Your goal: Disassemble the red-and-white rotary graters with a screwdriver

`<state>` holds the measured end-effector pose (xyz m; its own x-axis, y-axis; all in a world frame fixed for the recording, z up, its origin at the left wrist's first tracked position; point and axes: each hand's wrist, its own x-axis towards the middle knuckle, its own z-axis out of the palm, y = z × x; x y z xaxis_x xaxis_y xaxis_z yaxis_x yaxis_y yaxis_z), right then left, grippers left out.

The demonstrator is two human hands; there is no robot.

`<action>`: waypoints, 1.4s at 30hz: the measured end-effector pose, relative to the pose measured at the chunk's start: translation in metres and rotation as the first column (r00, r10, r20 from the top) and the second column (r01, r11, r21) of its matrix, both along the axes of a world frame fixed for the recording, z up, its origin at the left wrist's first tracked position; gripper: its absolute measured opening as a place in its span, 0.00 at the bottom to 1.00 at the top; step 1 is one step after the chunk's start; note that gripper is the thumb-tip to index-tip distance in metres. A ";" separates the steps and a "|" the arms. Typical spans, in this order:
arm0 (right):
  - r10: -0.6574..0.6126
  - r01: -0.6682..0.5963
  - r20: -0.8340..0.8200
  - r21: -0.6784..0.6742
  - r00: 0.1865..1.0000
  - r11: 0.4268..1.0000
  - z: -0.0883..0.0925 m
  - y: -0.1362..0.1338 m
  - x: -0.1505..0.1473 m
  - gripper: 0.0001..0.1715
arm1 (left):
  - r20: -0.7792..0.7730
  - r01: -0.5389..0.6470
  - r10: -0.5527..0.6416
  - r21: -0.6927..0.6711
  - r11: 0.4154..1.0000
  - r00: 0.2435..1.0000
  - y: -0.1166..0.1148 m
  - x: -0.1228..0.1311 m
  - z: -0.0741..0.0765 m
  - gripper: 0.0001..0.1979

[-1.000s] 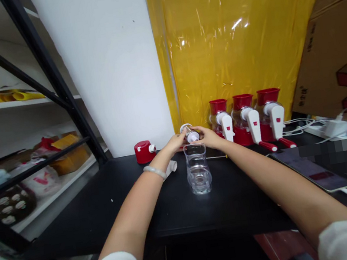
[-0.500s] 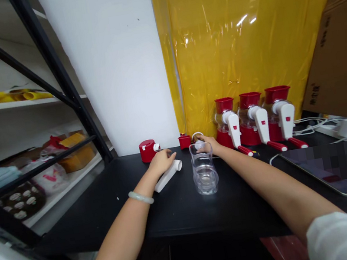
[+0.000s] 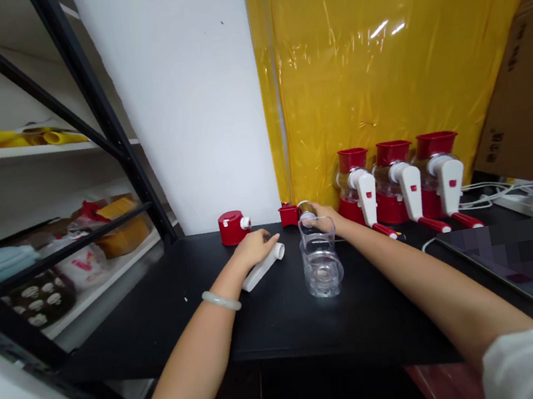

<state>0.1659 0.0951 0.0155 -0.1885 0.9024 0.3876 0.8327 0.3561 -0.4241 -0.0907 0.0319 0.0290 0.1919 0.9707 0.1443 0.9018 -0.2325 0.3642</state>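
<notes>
My left hand (image 3: 254,247), a pale bangle on its wrist, is open with fingers stretched out above a white crank arm (image 3: 263,270) that lies on the black table. Just behind it stands a red base (image 3: 232,228) with a white knob on its side. My right hand (image 3: 326,218) reaches behind a clear plastic grater body (image 3: 323,275), its fingers closed around the side of a round metal-and-white grater drum (image 3: 305,209). The fingertips are partly hidden by the clear plastic. To the drum's left is a small red hopper piece (image 3: 288,215).
Three assembled red-and-white rotary graters (image 3: 399,188) stand in a row at the back right. A tablet (image 3: 498,271), white cables and a power strip (image 3: 515,204) lie farther right. Shelving (image 3: 102,117) rises at left; yellow plastic sheeting (image 3: 355,57) hangs behind.
The view has turned slightly left, so things sit a little farther right. My hands stay in nearly the same places, with only small finger movement.
</notes>
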 end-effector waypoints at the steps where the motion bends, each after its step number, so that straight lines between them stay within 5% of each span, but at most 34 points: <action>1: -0.001 0.001 -0.010 0.013 1.000 1.000 0.010 -0.007 0.003 0.30 | -0.022 0.009 -0.009 -0.016 1.000 1.000 -0.001 -0.001 0.001 0.31; 4: 0.064 -0.059 -0.089 0.066 0.994 0.996 0.046 -0.035 0.014 0.23 | -0.127 0.083 -0.094 -0.084 0.993 0.987 -0.005 -0.003 0.006 0.33; 9: 0.467 -0.479 -0.158 -0.042 0.870 0.877 0.098 -0.102 0.025 0.30 | -0.313 0.086 -0.142 -0.186 0.979 0.939 -0.010 0.000 0.008 0.34; 11: 0.551 -0.552 -0.047 -0.130 0.833 0.824 0.107 -0.123 0.021 0.37 | -0.347 0.048 -0.112 -0.186 0.981 0.931 -0.012 0.004 0.008 0.30; 15: 0.499 -0.492 0.151 -0.085 0.853 0.867 0.108 -0.134 0.006 0.45 | -0.346 0.001 -0.067 -0.187 0.982 0.936 -0.013 0.007 0.006 0.24; 22: 0.553 -0.551 0.057 -0.045 0.831 0.833 0.110 -0.093 -0.024 0.39 | -0.273 -0.076 0.035 -0.142 0.987 0.961 -0.012 -0.002 0.013 0.18; 31: 0.498 -0.499 -0.048 -0.027 0.866 0.866 0.089 -0.005 -0.092 0.45 | -0.212 -0.431 0.419 -0.010 0.903 0.883 -0.004 -0.040 0.027 0.28; 42: 0.414 -0.415 -0.088 0.010 0.906 0.910 0.073 0.045 -0.129 0.32 | -0.211 -0.441 0.423 -0.040 0.897 0.881 -0.001 -0.038 0.024 0.29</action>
<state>0.0368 0.1399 0.0890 -0.5126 0.7533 0.4120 0.5707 0.6574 -0.4920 -0.1287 0.0309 0.0530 -0.2337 0.9703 0.0620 0.9597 0.2200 0.1747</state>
